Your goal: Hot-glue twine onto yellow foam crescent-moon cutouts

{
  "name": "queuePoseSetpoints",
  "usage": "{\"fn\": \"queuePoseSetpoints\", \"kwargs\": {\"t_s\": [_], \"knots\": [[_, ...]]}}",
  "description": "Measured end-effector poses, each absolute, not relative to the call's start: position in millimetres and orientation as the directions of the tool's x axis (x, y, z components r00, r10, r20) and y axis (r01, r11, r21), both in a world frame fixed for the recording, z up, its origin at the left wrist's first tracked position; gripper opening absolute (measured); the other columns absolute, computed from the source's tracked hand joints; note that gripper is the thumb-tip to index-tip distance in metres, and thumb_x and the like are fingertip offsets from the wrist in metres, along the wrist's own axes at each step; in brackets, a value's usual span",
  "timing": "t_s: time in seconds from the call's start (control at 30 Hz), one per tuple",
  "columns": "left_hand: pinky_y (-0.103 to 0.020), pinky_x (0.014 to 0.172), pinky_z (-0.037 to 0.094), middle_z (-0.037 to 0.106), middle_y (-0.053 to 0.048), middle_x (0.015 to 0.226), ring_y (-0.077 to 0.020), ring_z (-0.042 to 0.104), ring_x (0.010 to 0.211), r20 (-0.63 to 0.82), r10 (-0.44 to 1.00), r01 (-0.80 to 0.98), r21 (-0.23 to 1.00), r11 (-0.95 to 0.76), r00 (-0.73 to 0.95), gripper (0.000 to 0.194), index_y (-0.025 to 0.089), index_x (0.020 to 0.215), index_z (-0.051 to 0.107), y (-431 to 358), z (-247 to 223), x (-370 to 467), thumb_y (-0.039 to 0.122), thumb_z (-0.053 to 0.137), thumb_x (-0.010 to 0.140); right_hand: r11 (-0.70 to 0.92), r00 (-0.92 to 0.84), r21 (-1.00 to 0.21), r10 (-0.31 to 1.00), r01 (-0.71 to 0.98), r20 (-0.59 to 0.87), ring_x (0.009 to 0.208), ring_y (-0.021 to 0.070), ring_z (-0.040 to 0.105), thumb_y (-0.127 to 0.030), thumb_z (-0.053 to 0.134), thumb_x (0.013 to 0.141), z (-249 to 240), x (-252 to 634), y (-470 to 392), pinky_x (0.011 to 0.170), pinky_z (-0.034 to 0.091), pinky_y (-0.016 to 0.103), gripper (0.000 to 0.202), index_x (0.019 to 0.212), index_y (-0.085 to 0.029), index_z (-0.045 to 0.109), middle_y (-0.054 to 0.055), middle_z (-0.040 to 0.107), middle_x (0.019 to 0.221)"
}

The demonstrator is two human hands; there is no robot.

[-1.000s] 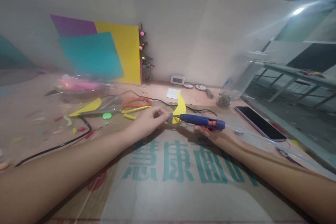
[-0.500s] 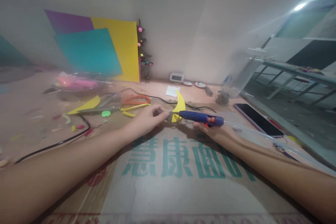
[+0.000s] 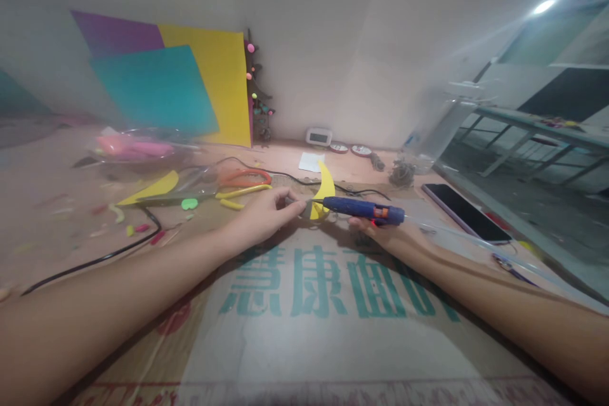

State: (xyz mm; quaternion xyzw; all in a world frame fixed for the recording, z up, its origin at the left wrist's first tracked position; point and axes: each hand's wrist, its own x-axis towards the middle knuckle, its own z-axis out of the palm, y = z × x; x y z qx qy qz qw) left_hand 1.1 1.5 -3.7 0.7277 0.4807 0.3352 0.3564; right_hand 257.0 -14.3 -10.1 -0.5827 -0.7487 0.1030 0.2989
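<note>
A blue hot glue gun (image 3: pixel 354 207) lies level in my right hand (image 3: pixel 375 230), its fingers wrapped round the handle underneath. A clear glue stick runs out of its back end, and a small red light glows below the body. The nozzle points left, close to the fingertips of my left hand (image 3: pixel 272 210), which are pinched together. What they pinch is small and greyish, and I cannot make it out. Beside the nozzle a yellow paper crescent (image 3: pixel 326 185) stands upright, its lower part partly hidden. Whether the nozzle touches anything is unclear.
Orange-handled scissors (image 3: pixel 245 178) and yellow-handled ones (image 3: pixel 238 194) lie left of my left hand. A black cable (image 3: pixel 98 261) crosses the table. A phone (image 3: pixel 466 214) lies at the right, a small clock (image 3: pixel 318 136) by the wall. Coloured sheets (image 3: pixel 157 92) lean at the back left.
The whole view has shifted slightly. Both hands keep nearly the same pose, and the glue gun's nozzle stays by the left fingertips.
</note>
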Motion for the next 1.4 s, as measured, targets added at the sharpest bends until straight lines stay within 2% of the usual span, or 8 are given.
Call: {"fn": "queuePoseSetpoints", "kwargs": {"t_s": [0.23,0.37,0.57,0.83,0.97,1.1,1.2,1.4], "knots": [[-0.020,0.042,0.027,0.053,0.005,0.053,-0.0095,0.044,0.043,0.126,0.938,0.455,0.848,-0.270,0.323,0.030,0.018,0.079,0.058,1.7,-5.3,0.4,0.047,0.054,0.083,0.290,-0.125,-0.569,0.942,0.769,0.312,0.061,0.0203,0.055,-0.056,0.061,0.071,1.0,245.7,-18.4,0.055,0.048,0.034,0.032,0.068,-0.024,0.054,0.002,0.058,0.067],[-0.020,0.042,0.027,0.052,0.005,0.055,-0.0083,0.042,0.043,0.118,0.937,0.423,0.869,-0.258,0.328,0.033,0.018,0.079,0.058,3.3,-7.5,-0.7,0.050,0.054,0.083,0.345,-0.164,-0.600,0.927,0.722,0.336,0.065,0.0197,0.058,-0.054,0.054,0.080,8.1,249.7,-24.6,0.061,0.050,0.033,0.030,0.072,-0.025,0.056,0.002,0.061,0.070],[-0.019,0.043,0.027,0.049,0.005,0.055,-0.0082,0.042,0.046,0.081,0.938,0.357,0.911,-0.206,0.336,0.034,0.018,0.078,0.054,6.1,-7.4,-0.9,0.050,0.052,0.085,0.381,-0.209,-0.617,0.919,0.688,0.335,0.073,0.0202,0.062,-0.058,0.043,0.086,7.9,261.3,-25.7,0.069,0.052,0.033,0.042,0.069,-0.022,0.058,0.004,0.065,0.073],[-0.019,0.042,0.026,0.047,0.006,0.055,-0.0078,0.040,0.044,0.071,0.936,0.297,0.938,-0.181,0.346,0.033,0.018,0.080,0.052,7.2,-10.6,-1.9,0.051,0.052,0.086,0.319,-0.180,-0.649,0.945,0.691,0.272,0.082,0.0223,0.063,-0.052,0.047,0.085,8.2,258.0,-27.5,0.075,0.051,0.035,0.034,0.077,-0.023,0.062,0.006,0.067,0.082],[-0.019,0.041,0.027,0.045,0.006,0.052,-0.0079,0.039,0.042,0.063,0.948,0.274,0.949,-0.154,0.313,0.032,0.019,0.080,0.050,6.8,-9.4,-1.2,0.050,0.051,0.086,0.363,-0.184,-0.671,0.928,0.646,0.324,0.083,0.0217,0.063,-0.051,0.046,0.087,11.5,257.2,-28.2,0.077,0.051,0.034,0.034,0.080,-0.024,0.065,0.005,0.068,0.085],[-0.020,0.040,0.027,0.048,0.005,0.054,-0.0087,0.042,0.043,0.064,0.946,0.325,0.930,-0.172,0.317,0.035,0.019,0.082,0.054,5.1,-9.1,-1.0,0.054,0.052,0.084,0.310,0.002,-0.734,0.921,0.605,0.390,0.084,0.0219,0.065,-0.057,0.036,0.091,21.6,261.1,-18.1,0.071,0.051,0.032,0.047,0.084,-0.023,0.067,0.005,0.070,0.086],[-0.020,0.041,0.028,0.051,0.004,0.057,-0.0092,0.043,0.044,0.088,0.925,0.367,0.901,-0.232,0.369,0.036,0.018,0.083,0.059,4.5,-10.3,-1.0,0.054,0.053,0.083,0.251,0.125,-0.787,0.916,0.564,0.381,0.084,0.0231,0.067,-0.064,0.034,0.089,31.2,267.5,-7.1,0.064,0.051,0.030,0.054,0.087,-0.021,0.068,0.008,0.071,0.088],[-0.021,0.046,0.031,0.053,0.003,0.059,-0.0107,0.046,0.050,0.133,0.906,0.374,0.879,-0.295,0.402,0.034,0.017,0.080,0.060,6.0,-11.7,-0.3,0.050,0.052,0.084,0.234,0.073,-0.860,0.952,0.454,0.297,0.086,0.0227,0.067,-0.064,0.047,0.084,42.4,273.0,4.0,0.059,0.053,0.028,0.050,0.096,-0.020,0.067,0.010,0.071,0.098]]}}
